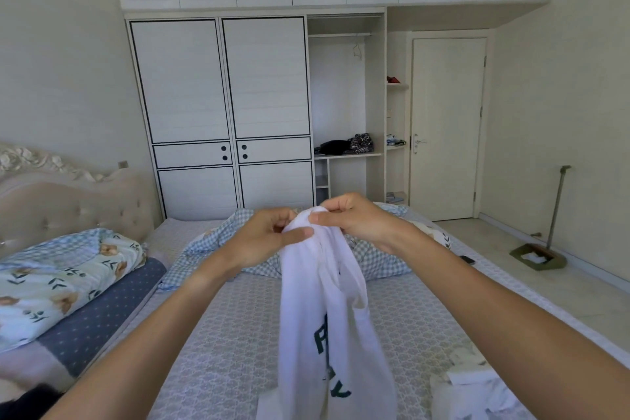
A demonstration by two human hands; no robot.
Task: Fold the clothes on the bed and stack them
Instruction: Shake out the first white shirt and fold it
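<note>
A white T-shirt (327, 324) with dark green lettering hangs in front of me over the bed (238, 334). My left hand (266, 239) grips its bunched top edge with thumb and fingers. My right hand (354, 218) pinches the same top edge just to the right, the two hands close together. The shirt's lower part drops out of view at the bottom. Behind my hands a blue-and-white checked garment (211, 242) lies crumpled across the bed. A white cloth (477, 389) lies at the bed's near right corner.
A floral quilt roll (64, 280) and a blue dotted pillow (102, 310) lie at the left by the padded headboard (68, 204). A wardrobe (225, 112) stands beyond the bed. A dustpan with a broom (538, 256) stands on the floor at right, near a closed door (446, 126).
</note>
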